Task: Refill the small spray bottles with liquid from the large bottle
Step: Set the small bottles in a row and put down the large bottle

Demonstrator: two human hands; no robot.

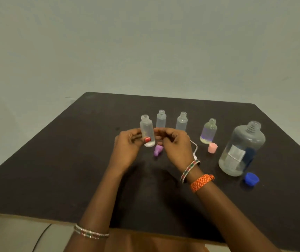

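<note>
1. Both forearms are bare up to the bottom edge of the view; no sleeves show.
2. The left hand (127, 146) has a thumbnail painted red.
3. The left forearm carries thin bangles (91, 234) close together, low in the view, set with pale stones and small red and green ones.
4. The right hand (177, 144) shows no ring that can be made out.
5. The right wrist carries similar beaded bangles (190, 171) with red, green and white stones.
6. Just behind these sits a braided orange band (201, 181) flecked with white, with a frayed end sticking out at its outer side.
</note>
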